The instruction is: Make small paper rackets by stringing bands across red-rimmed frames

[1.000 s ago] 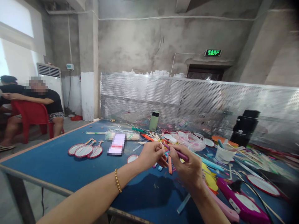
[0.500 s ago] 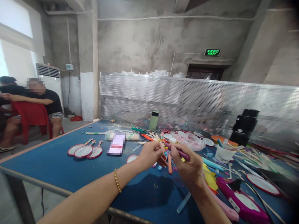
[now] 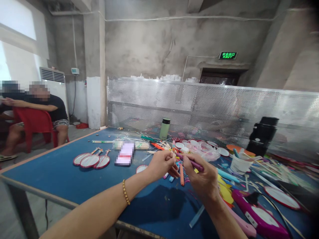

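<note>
Between thumb and fingertips, my left hand (image 3: 163, 163) pinches a small flat stick (image 3: 173, 146) upright, with orange and blue colouring on it. My right hand (image 3: 202, 172) grips a purple marker pen (image 3: 195, 165), its tip close to the stick; whether they touch I cannot tell. Below and between the hands lie an orange marker (image 3: 181, 175) and several other coloured pens, partly hidden by my fingers. Left of my hands, small round fans (image 3: 90, 161) with red rims and a phone (image 3: 125, 153) rest on the blue table (image 3: 99, 186).
A green bottle (image 3: 164, 128) stands at the back by a perforated metal screen (image 3: 211, 106). On the right are a white cup (image 3: 239, 165) of tools, a magenta device (image 3: 261, 215), loose sticks and a clear glue stick (image 3: 196, 216). People sit at far left near a red chair (image 3: 37, 124).
The view shifts very slightly. Both hands keep almost the same pose, with the stick and the purple marker still held.
</note>
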The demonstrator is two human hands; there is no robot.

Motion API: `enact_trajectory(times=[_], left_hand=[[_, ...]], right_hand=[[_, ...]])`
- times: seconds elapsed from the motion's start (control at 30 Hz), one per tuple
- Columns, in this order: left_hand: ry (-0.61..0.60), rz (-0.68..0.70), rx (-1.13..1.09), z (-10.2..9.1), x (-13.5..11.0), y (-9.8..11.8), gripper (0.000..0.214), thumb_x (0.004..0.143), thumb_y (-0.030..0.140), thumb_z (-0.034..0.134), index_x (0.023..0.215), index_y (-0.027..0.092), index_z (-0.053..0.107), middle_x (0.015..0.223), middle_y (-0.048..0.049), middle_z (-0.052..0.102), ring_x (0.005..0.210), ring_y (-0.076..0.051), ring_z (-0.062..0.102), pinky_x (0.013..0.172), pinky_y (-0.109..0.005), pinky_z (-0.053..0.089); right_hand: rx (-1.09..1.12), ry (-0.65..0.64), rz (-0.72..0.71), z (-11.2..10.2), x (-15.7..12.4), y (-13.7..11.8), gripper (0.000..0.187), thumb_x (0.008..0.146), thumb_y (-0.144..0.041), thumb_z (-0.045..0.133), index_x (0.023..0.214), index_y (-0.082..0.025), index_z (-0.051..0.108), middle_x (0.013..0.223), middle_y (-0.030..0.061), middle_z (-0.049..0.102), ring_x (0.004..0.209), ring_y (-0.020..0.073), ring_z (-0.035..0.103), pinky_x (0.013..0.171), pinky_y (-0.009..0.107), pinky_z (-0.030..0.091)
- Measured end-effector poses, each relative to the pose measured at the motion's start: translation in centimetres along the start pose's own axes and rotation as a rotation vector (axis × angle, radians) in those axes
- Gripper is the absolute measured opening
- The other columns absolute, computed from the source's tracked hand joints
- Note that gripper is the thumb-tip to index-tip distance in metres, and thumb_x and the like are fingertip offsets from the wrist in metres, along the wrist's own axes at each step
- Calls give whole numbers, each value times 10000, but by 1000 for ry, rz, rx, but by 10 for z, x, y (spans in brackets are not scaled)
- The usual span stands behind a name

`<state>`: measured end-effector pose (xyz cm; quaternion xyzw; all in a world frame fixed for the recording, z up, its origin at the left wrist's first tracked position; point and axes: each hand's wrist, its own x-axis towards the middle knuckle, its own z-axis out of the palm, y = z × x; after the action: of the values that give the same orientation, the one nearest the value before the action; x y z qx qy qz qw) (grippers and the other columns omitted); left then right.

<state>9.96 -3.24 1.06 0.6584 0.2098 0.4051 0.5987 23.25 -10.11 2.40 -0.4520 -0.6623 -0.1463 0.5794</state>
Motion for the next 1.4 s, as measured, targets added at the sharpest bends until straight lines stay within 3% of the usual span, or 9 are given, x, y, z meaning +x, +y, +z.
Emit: enact_trajectory(times=[0.7,1.4], left_hand=[[-5,-3,-6,1,-1,0,61,800,177,497,749,170,464,621,0,627,512,-164,675,448,-217,510],[-8,2,6,0,-1,1,78,796,209,498,746,180,446,626,-6,627,529,-173,676,472,-239,512]], right_hand=[[9,-15,2,2,-2,0,186,886,-282,574,833,-188,726,737,12,725,621,126,652,592,226,488],[8,-27,7,2,-2,-2,179,888,-282,578,819,-191,716,724,10,712,622,124,641,592,220,480]])
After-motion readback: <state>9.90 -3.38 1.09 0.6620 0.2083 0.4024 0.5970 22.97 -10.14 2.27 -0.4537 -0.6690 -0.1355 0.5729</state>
